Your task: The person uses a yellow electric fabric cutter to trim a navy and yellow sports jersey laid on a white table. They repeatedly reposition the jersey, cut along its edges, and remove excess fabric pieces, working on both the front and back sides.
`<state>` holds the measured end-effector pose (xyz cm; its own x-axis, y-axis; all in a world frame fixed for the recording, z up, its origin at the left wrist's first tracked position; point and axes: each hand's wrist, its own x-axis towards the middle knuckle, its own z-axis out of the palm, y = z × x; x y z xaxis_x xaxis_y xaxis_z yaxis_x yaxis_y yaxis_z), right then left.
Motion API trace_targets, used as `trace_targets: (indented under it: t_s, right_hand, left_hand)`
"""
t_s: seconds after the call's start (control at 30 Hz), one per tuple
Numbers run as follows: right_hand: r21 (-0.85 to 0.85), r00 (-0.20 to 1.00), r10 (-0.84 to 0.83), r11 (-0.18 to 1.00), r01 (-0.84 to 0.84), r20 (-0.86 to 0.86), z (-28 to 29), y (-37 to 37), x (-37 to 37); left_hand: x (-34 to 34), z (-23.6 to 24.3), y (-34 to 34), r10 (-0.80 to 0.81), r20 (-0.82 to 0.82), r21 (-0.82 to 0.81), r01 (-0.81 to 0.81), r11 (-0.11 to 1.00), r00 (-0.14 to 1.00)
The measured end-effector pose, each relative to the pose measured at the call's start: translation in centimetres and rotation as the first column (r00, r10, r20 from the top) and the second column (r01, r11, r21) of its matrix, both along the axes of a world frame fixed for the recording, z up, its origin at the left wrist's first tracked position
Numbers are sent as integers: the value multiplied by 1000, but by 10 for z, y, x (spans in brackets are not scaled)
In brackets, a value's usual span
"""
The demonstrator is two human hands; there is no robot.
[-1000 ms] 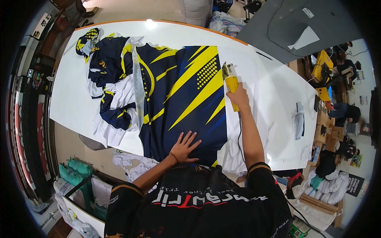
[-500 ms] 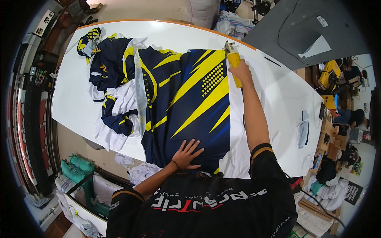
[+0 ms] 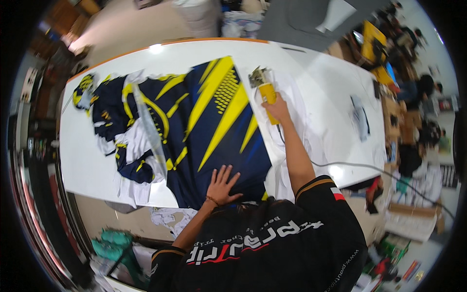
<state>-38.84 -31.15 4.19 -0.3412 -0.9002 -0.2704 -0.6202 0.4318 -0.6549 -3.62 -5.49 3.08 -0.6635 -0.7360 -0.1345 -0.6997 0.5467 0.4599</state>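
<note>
A navy fabric panel (image 3: 233, 151) with yellow and blue slanting stripes and yellow dots lies spread on a white table. My left hand (image 3: 222, 187) rests flat on its near part, fingers apart. To the right of the panel's edge, my right hand (image 3: 276, 108) grips a yellow handheld electric fabric cutter (image 3: 265, 92), its metal head pointing away from me. The cutter stands apart from the navy panel, beside loose white fabric (image 3: 297, 117). Its dark cord (image 3: 350, 166) trails off to the right.
Crumpled navy, yellow and white cloth pieces (image 3: 113, 114) lie at the left of the white table (image 3: 335, 82). A small bluish-grey piece (image 3: 359, 117) is at the right. Beyond stand a white sack (image 3: 197, 17) and a grey surface (image 3: 292, 29). People work at the far right.
My right hand has drawn the cutter away from the panel's far right corner, to the right. White fabric beside it has shifted right. My left hand stays on the panel; the view has turned.
</note>
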Motion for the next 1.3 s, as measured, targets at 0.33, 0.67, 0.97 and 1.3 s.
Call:
trace_targets:
  t_s: [0.33,0.67,0.97,1.3]
  right_hand:
    - [-69,932,-361,931,358,-24,15,391,-79]
    - [66,819,-574,817,574,-7,40,521,-63]
    - [49,839,-510,858,510,190,13,392,-123]
    - [-57,910,-407,913,404,-73,-19,271,-220]
  left_hand:
    - [-9,6,4,3,7,-70,-3,998,1000]
    - [-9,-4,10,5,-44,-171,-12,985,999]
    - [-14,-2,5,197,-127,-181,-218,959,972]
    - [38,-6,-35,661,85,-41,-660,750,745]
